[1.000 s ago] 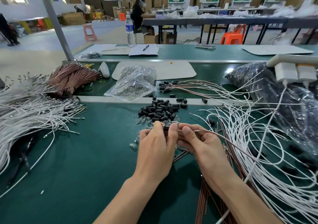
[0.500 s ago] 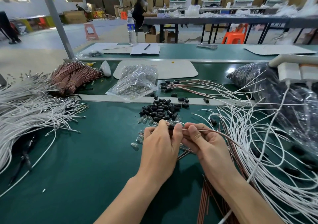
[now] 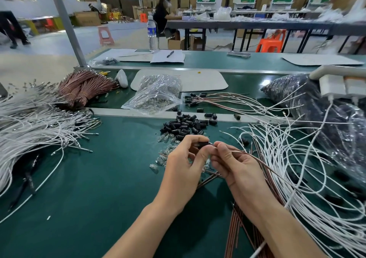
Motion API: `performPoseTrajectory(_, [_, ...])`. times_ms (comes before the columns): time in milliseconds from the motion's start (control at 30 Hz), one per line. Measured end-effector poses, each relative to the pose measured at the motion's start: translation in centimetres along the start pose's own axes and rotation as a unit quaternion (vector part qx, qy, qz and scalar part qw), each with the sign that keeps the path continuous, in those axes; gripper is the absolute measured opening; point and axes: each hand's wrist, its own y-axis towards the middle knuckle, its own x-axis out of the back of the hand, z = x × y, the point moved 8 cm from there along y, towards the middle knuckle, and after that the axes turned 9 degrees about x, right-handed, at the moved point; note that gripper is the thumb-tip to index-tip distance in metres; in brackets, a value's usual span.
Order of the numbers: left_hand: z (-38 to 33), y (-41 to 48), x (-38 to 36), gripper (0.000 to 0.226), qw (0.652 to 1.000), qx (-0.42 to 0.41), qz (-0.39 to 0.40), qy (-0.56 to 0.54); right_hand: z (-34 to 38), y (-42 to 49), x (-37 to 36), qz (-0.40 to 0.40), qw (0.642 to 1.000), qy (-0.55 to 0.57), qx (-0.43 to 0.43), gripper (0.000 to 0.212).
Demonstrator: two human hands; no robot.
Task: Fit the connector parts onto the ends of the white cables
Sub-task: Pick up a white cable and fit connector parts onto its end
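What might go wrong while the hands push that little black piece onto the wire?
1. The black connector is tiny and only pinched by the left hand. It might slip out and get lost in the pile of black connectors just behind it.
2. The thin cable held by the right hand runs back into the tangled white cables. A tug may snag it or drag others along.

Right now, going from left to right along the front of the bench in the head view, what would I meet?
Heap of white cables → left hand, pinching a black connector part → right hand, pinching a brown cable → loose white cables.
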Motion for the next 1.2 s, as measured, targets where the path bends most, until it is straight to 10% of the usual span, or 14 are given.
performPoseTrajectory(1200, [1.7, 0.2, -3.3, 0.035, 0.844, 0.215, 0.200, -0.449, -0.2, -0.2, -1.4, 0.068, 0.997, 0.017, -0.013, 0.027])
